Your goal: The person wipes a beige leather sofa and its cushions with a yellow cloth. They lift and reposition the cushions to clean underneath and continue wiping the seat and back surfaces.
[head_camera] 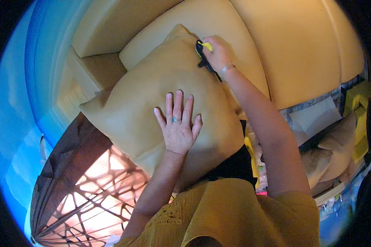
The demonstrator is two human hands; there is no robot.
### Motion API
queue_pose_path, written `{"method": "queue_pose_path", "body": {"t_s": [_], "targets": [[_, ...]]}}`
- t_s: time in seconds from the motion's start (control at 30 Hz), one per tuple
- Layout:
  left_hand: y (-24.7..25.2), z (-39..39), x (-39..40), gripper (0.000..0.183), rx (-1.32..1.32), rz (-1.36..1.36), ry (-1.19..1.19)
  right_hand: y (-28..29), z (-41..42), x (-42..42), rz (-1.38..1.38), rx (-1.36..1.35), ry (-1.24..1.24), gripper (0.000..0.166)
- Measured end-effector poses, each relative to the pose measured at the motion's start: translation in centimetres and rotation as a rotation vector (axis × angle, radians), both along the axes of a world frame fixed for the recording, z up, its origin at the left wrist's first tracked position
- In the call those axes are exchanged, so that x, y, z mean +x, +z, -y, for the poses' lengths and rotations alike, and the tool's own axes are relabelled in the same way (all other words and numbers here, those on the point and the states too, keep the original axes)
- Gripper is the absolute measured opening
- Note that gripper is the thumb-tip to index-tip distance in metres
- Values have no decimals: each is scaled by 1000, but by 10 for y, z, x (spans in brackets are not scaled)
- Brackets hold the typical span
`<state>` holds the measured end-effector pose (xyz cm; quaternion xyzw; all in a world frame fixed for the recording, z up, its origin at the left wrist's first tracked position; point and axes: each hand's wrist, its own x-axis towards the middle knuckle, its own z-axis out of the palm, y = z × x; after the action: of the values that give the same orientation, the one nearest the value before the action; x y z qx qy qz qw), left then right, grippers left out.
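Note:
A large tan cushion [142, 92], smooth like leather, lies across the person's lap and against the seat of a tan sofa [290, 55]. Flat on the cushion's middle rests my left hand [179, 129], fingers spread, a ring on one of them. My right hand [217, 54] is closed around a black and yellow object [205, 58] at the cushion's upper right edge; it may be a brush or a folded cloth, which I cannot tell. The palm side of the right hand is hidden.
A brown fabric piece with a web-like pattern [95, 191] glows brightly at the lower left. Blue sky-like panels [15, 123] curve along the left. Another brown cushion [337, 148] lies at the right, near a pale flat piece [315, 117] and something yellow [360, 123].

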<state>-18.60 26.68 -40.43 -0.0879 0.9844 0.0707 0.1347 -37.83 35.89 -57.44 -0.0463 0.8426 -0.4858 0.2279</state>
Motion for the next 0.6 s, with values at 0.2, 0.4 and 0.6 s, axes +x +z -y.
{"method": "queue_pose_path", "body": {"t_s": [0.2, 0.4, 0.6], "targets": [[-1, 0, -4, 58, -6, 0, 6, 89, -22, 81, -88, -121, 12, 24], [-2, 5, -8, 57, -28, -24, -5, 38, -3, 81, -35, 86, -62, 24], [-2, 6, 0, 51, 51, -73, -1, 79, -40, 108, -68, 34, -167, 26]]}}
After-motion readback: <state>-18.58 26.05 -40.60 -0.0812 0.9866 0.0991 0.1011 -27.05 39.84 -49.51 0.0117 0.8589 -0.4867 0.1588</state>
